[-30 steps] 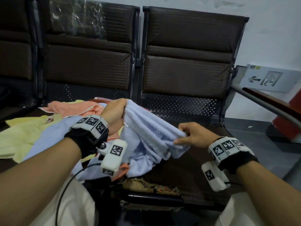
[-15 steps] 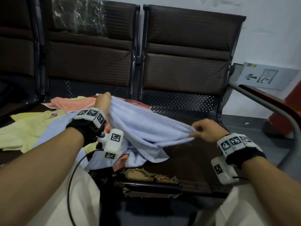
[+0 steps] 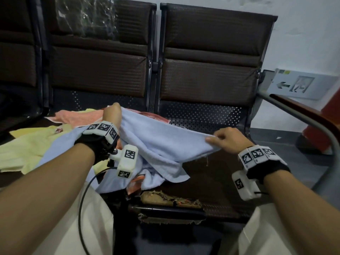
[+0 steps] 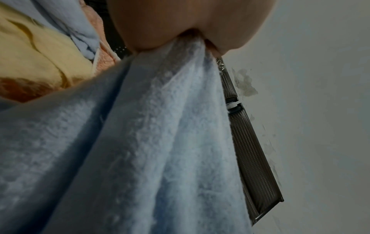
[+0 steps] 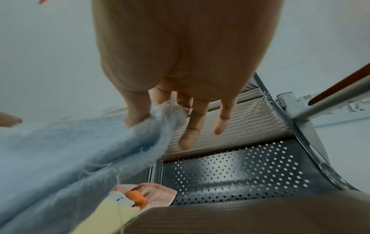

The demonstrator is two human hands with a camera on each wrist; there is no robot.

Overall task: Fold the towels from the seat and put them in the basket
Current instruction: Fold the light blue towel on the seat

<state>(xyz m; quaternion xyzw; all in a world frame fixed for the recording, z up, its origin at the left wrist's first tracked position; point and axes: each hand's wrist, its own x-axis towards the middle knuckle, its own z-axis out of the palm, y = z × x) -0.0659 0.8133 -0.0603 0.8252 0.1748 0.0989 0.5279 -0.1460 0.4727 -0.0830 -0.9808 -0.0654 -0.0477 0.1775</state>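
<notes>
A light blue towel [image 3: 161,144] hangs stretched between my two hands above the brown seat [image 3: 217,173]. My left hand [image 3: 112,115] grips its far left end; in the left wrist view the blue towel [image 4: 160,142] bunches into the closed left hand [image 4: 192,31]. My right hand [image 3: 224,139] pinches the right edge; the right wrist view shows thumb and forefinger of the right hand [image 5: 158,110] closed on the blue towel [image 5: 80,150], the other fingers [image 5: 200,123] straight. Yellow [image 3: 25,150] and orange [image 3: 77,116] towels lie piled on the left seat. No basket is in view.
A row of dark brown chairs with perforated metal backs [image 3: 202,115] stands against a white wall. A grey and wood armrest [image 3: 301,115] runs along the right. The seat's front edge is torn, foam [image 3: 165,198] showing. A second blue towel [image 3: 58,144] lies on the pile.
My hands have moved apart, the right one going rightwards and the left one lifting back, so the blue towel went from bunched to stretched out.
</notes>
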